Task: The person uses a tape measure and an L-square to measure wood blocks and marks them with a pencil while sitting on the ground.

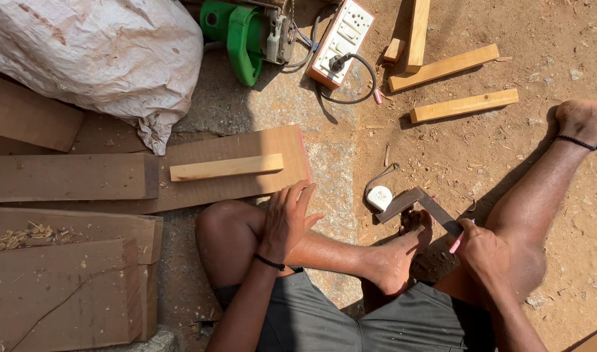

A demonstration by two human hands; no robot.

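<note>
You sit on dirt ground, boards crowding your left, open sandy ground to your right. Your right hand (484, 251) is closed around a try square (419, 205) and a pink pencil (456, 244); the square is dark, L-shaped, held over your foot beside a white tape measure (379, 197). Your left hand (286, 218) lies open, fingers loose, on your knee, touching the edge of a flat board (246, 186) carrying one pale wood strip (227, 167). Four more pale strips (464, 105) lie top right. One green power tool (243, 32), one socket board (341, 39), one sack (96, 52).
</note>
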